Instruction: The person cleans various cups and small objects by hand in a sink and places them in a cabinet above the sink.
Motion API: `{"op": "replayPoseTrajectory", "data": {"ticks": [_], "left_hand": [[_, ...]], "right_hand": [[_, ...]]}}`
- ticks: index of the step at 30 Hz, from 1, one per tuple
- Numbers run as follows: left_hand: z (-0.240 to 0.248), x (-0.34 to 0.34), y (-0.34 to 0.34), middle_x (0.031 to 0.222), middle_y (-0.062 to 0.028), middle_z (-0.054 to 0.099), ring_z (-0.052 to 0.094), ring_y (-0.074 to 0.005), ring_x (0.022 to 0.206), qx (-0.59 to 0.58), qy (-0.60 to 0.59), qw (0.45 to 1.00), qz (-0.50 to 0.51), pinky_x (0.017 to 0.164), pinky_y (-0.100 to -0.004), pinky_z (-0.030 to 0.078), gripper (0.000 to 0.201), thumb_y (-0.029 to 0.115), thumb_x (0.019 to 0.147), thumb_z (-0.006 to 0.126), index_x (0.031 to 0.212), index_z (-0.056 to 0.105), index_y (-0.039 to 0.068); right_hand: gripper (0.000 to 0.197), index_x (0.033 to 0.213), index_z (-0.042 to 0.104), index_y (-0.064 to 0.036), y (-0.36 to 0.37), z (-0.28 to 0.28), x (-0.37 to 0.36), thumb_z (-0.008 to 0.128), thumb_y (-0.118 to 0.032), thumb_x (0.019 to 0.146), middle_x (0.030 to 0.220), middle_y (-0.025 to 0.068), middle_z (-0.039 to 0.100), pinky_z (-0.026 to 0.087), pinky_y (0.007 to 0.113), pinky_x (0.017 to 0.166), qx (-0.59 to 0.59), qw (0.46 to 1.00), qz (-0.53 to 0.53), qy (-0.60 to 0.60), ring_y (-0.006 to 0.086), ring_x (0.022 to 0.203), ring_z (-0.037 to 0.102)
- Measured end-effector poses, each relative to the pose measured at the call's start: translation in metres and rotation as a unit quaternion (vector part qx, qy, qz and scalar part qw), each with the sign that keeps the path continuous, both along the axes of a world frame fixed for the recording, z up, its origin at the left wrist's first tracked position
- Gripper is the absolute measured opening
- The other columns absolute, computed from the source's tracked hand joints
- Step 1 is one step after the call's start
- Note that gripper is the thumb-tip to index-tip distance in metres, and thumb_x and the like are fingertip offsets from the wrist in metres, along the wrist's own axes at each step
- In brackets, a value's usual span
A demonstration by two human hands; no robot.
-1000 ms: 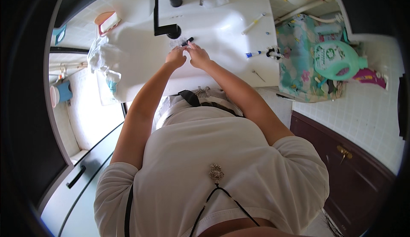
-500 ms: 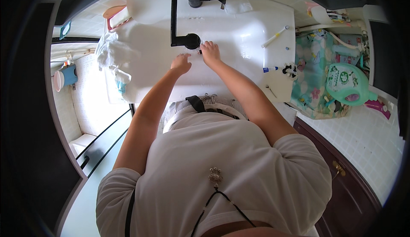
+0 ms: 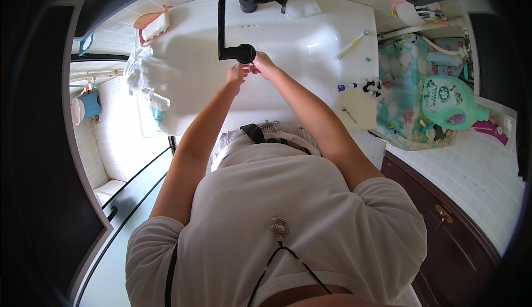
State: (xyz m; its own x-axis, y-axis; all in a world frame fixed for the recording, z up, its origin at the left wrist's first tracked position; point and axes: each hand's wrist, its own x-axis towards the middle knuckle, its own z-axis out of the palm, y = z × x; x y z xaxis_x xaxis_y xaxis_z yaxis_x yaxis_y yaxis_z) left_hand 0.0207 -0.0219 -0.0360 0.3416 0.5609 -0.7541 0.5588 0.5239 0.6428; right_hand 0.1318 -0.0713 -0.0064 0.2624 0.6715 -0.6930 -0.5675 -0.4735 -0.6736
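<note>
A black faucet [image 3: 222, 22] reaches over the white sink basin [image 3: 194, 52], and its round spout head sits just above my hands. My left hand [image 3: 236, 75] is under the spout, fingers loosely apart and stretched toward the other hand. Close against it, my right hand [image 3: 264, 65] comes in from the right; the spout head covers part of its fingers, so their grip is hidden. No held thing can be made out between the two hands. Whether water is running is unclear.
On the sink's right rim lie a toothbrush [image 3: 351, 45], a blue-capped tube [image 3: 347, 87] and a black-and-white hair tie [image 3: 372, 87]. A white cloth [image 3: 145, 69] hangs over the left edge. A green detergent jug [image 3: 450, 102] stands at right; a dark red door [image 3: 438, 207] is below.
My hands have come together under the spout. The right hand moved left, its fingers passing beneath the spout head, and the left hand drew in beside it. The view shifted slightly.
</note>
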Motion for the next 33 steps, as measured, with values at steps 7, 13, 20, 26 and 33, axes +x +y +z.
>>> {"op": "replayPoseTrajectory", "data": {"ticks": [7,13,20,26,33], "left_hand": [[0.032,0.006,-0.003,0.088,-0.0064,0.06,0.059,-0.0208,0.088,-0.096,-0.131,0.987,0.002,0.077,-0.037,0.044,0.058,0.056,0.089,0.02,0.104,0.053,0.01],[0.043,0.01,0.006,0.08,-0.0078,0.052,0.061,-0.0215,0.074,-0.109,-0.154,0.978,0.085,0.074,-0.0355,0.051,0.042,0.041,0.092,0.032,0.102,0.05,0.005],[0.045,-0.005,-0.001,0.084,-0.0087,0.061,0.064,-0.0187,0.07,-0.011,-0.145,0.988,0.046,0.059,-0.0265,0.054,0.019,0.02,0.089,0.048,0.091,0.056,0.004],[0.05,0.012,-0.01,0.08,-0.0051,0.06,0.063,-0.016,0.071,-0.099,-0.182,0.976,-0.071,0.062,-0.027,0.053,0.027,0.034,0.084,0.058,0.086,0.054,0.007],[0.103,0.032,-0.037,0.087,-0.0053,0.063,0.062,-0.0135,0.076,-0.05,-0.164,0.948,-0.268,0.067,-0.0247,0.051,0.037,0.036,0.079,0.064,0.102,0.06,0.007]], "right_hand": [[0.026,0.062,0.055,-0.0092,-0.004,0.013,0.013,0.05,-0.024,0.083,0.055,0.001,0.053,0.033,0.025,0.039,0.03,0.999,0.019,-0.017,0.0096,0.045,0.046],[0.024,0.084,0.051,-0.0042,-0.013,0.014,0.009,0.049,-0.028,0.086,0.058,0.0054,0.055,0.032,0.024,0.031,0.08,0.993,0.045,-0.077,0.0111,0.038,0.046],[0.022,0.093,0.049,-0.0043,-0.039,0.042,0.013,0.062,-0.014,0.079,0.083,0.0098,0.059,0.054,0.029,0.061,0.08,0.996,-0.014,0.023,0.0184,0.063,0.061],[0.018,0.092,0.056,-0.0078,-0.073,0.047,0.021,0.063,-0.018,0.079,0.081,0.004,0.061,0.046,0.021,0.052,0.155,0.983,-0.093,-0.02,0.0123,0.059,0.059],[0.031,0.082,0.055,-0.0106,-0.094,0.08,0.026,0.063,-0.04,0.077,0.068,-0.0015,0.059,0.036,0.021,0.042,0.064,0.969,-0.079,-0.226,0.0066,0.054,0.051]]}}
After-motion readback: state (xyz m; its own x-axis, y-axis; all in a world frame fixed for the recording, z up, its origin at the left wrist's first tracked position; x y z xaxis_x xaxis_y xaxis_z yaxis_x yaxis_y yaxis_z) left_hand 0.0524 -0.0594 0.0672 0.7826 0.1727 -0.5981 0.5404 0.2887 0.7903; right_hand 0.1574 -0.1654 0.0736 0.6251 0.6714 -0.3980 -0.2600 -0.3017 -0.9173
